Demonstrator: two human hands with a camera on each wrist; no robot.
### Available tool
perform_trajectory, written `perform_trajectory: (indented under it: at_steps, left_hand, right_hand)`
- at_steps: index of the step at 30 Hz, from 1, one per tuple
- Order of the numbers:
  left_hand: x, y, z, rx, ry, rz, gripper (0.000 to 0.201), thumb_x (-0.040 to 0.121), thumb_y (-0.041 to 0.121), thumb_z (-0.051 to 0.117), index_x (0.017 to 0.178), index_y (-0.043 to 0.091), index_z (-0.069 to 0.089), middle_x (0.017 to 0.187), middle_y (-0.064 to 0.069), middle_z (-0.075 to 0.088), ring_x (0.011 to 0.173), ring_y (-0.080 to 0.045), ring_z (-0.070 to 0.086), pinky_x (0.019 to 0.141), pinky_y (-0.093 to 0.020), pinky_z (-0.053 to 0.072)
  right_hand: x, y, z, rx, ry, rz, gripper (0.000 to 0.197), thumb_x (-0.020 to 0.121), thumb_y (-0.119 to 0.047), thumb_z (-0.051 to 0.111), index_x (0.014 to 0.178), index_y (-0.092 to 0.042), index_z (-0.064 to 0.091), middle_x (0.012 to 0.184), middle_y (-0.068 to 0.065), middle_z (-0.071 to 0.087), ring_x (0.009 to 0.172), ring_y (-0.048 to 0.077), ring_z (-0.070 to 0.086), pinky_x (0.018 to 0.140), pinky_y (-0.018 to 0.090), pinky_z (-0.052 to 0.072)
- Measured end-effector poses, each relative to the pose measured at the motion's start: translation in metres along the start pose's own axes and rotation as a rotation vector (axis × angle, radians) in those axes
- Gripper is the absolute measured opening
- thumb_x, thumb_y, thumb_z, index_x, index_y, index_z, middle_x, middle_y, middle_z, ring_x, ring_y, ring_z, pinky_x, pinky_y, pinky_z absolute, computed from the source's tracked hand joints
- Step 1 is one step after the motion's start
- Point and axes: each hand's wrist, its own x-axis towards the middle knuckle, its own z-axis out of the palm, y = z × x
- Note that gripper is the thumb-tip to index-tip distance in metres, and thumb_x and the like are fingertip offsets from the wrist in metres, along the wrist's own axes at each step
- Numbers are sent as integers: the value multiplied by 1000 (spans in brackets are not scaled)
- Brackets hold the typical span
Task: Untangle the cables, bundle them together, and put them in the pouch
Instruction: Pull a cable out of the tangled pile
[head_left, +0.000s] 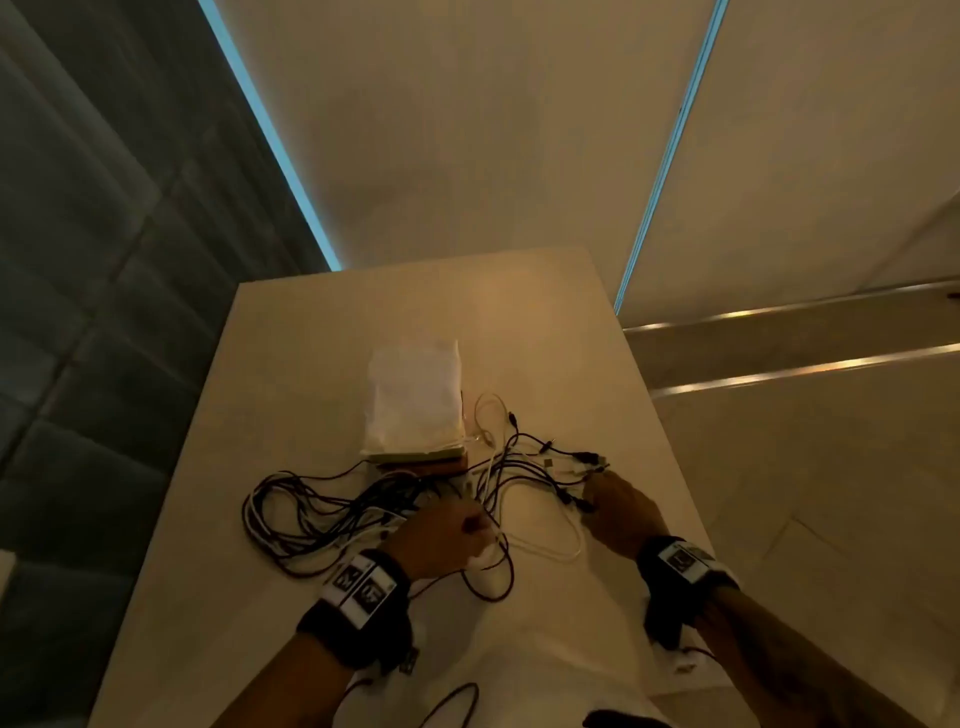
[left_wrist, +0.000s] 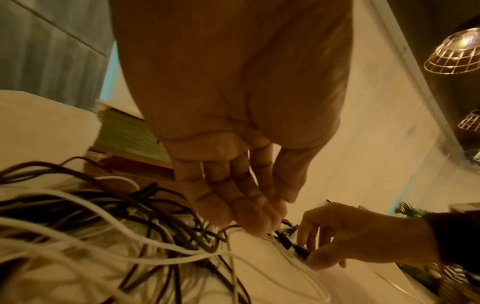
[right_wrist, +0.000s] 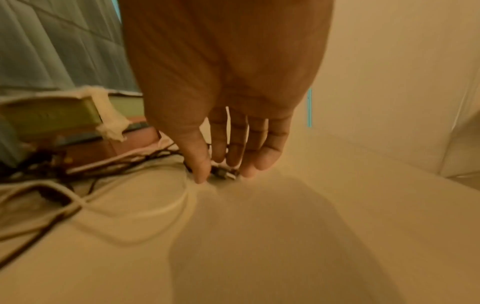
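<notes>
Both wrists, each strapped with a black band carrying printed markers, reach out over the pale worktop (head_left: 291, 364) toward a mess of cables (head_left: 332, 512). From where the person stands, the thickest knot of black and white leads sprawls at about ten o'clock of the left hand (head_left: 441, 535), and a looser spray of plug ends fans out toward one o'clock, by the right hand (head_left: 621, 512).

Seen from its own wrist, the left hand has its fingers (left_wrist: 244, 205) straight and close together, tips pressing down on a white lead where several strands cross; its grip is not closed around anything. On the right hand, thumb and fingers (right_wrist: 202, 164) point down with a small gap between them, bracketing a dark connector (right_wrist: 222, 173) lying on the worktop. I'd call that grip still spread, about to pinch rather than pinching.

At twelve o'clock, just past the tangle, a white pouch (head_left: 415, 400) lies flat on top of a short stack of books (head_left: 421, 460). Nothing looks to be inside it.

By my reckoning the job has barely started: the leads are all still crossed over one another, none is coiled or gathered, and the bundling and stowing are still to come.
</notes>
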Motion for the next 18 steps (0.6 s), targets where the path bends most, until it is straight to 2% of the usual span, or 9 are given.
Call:
perform_trajectory:
  at_steps: [3,5,7,10,13,15,18]
  left_hand:
    - [18,10,3,19,47,34,14,89,28,60,88,15,66,85,-1,68,81,-17,64,78,-37,55]
    - [27,20,5,44,75,75,16,88,31,60,89,17,67,88,-2,69,83,-17,64,79,-37,54]
    - [36,27,7,38,116,113,17,89,28,59,94,14,69,93,-3,69,84,-17,64,79,-35,54]
    - [45,38,5,32,264,178,21,92,25,58,109,15,67,106,-3,63,89,-15,59,79,-29,50]
    - [51,48,-4,0,346,229,31,93,26,57,122,16,63,109,-5,60,95,-18,59,84,-32,49]
    - [53,52,-12,1,362,260,29,94,29,56,116,15,66,103,-7,62,91,-21,61,80,-35,50]
    - [50,53,-23,-30,455,350,22,94,30,55,92,15,71,84,-8,63,75,-22,60,70,-37,48]
  right_hand:
    - [1,-1,2,-43,3,-1,7,91,-20,51,94,-20,45,114,3,54,93,25,55,66,32,36]
    - [0,-2,-4,-80,-45,-20,3,91,-20,47,93,-19,46,112,4,56,93,26,56,66,31,36]
    - [-1,-7,-20,-107,-76,-62,8,91,-22,47,96,-17,49,106,4,57,88,25,57,65,30,36]
    - [0,-21,-56,-56,-19,-186,11,93,-25,49,97,-16,54,92,4,62,79,23,59,62,30,42]
    - [2,-45,-95,106,93,-369,11,92,-22,58,95,-12,63,85,1,67,74,16,62,68,29,53]
    - [3,-64,-115,216,163,-490,6,88,-16,64,90,-11,67,79,-1,67,68,13,61,66,26,52]
    - [4,-91,-134,360,258,-576,2,87,-14,67,85,-14,66,74,-5,64,64,6,58,63,18,47]
